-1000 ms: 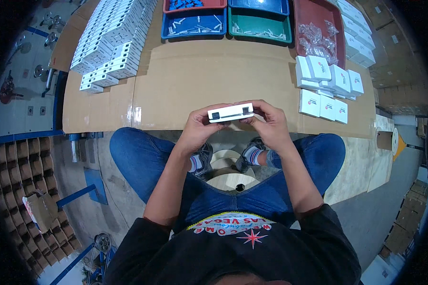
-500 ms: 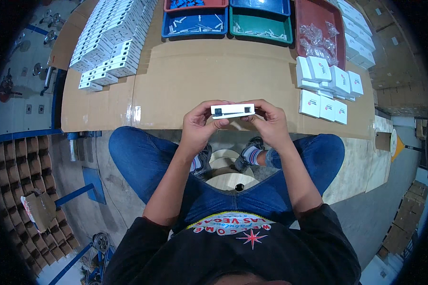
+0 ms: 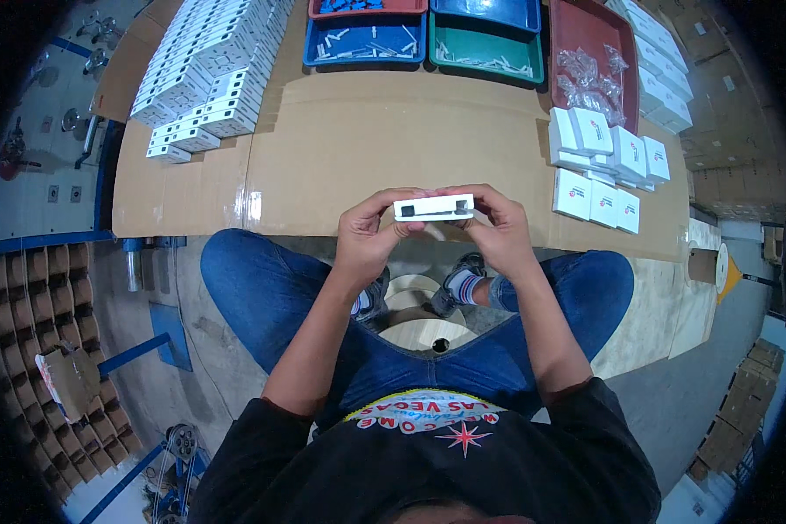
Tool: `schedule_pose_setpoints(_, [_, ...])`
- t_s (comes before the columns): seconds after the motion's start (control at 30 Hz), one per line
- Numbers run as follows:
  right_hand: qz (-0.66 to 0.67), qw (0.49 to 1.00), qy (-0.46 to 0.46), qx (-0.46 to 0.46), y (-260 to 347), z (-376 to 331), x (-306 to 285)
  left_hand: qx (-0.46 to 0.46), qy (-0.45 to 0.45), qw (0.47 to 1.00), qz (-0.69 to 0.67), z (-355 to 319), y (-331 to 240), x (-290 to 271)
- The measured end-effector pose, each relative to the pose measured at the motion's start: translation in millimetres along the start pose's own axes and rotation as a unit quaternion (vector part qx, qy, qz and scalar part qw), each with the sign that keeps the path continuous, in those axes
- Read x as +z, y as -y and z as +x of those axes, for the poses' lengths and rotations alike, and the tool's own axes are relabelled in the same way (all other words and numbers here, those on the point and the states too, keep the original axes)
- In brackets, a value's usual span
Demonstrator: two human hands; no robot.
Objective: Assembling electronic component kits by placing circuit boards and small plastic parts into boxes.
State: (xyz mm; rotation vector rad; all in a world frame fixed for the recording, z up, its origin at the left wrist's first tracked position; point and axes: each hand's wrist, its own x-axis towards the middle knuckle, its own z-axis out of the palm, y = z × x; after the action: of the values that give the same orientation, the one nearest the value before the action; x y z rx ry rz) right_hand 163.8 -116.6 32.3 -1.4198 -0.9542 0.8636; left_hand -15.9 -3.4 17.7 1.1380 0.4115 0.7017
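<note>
Both hands hold a flat white plastic casing (image 3: 433, 203) edge-on, just past the near edge of the cardboard-covered table. Small dark square openings show near both ends of its side, and a thin dark gap runs along its lower part. My left hand (image 3: 367, 230) grips the left end, thumb underneath and fingers over the top. At the other end, my right hand (image 3: 500, 229) pinches the casing in much the same way. The fingertips behind it are partly hidden.
A tall stack of white casings (image 3: 205, 74) stands at the far left. Blue (image 3: 365, 61) and green (image 3: 489, 70) trays of small white parts sit at the back. Right of them are a red tray (image 3: 620, 52) with clear plastic bags and several small white boxes (image 3: 572, 194).
The casing has shifted slightly right and tilted a little, its right end now a bit higher. Both hands keep their hold; the view has moved slightly.
</note>
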Motion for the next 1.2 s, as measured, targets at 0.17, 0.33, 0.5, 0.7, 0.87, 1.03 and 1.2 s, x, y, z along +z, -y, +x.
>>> schedule_pose_setpoints(0.17, [-0.046,0.996,-0.020,-0.078,9,1,6,0.027,0.002,0.998,0.062,3,5,-5])
schedule_pose_setpoints(0.33, [-0.069,0.994,0.036,-0.073,7,0,-5,-0.014,0.005,0.998,0.065,1,3,-2])
schedule_pose_setpoints(0.5, [-0.028,0.998,0.057,-0.030,3,-2,-3,0.012,0.010,0.998,0.058,2,6,0])
schedule_pose_setpoints(0.7, [0.018,1.000,0.018,0.011,-28,2,2,-0.041,-0.021,0.994,0.095,10,26,-8])
schedule_pose_setpoints(0.87, [0.007,0.998,0.001,0.067,-56,14,3,-0.051,-0.043,0.996,0.056,21,49,-15])
schedule_pose_setpoints(1.03, [0.034,0.996,-0.008,0.087,-70,22,8,-0.120,-0.080,0.988,0.054,25,55,-16])
schedule_pose_setpoints(1.2, [0.034,0.997,-0.069,0.031,-54,21,12,-0.128,-0.163,0.975,-0.083,27,38,-14])
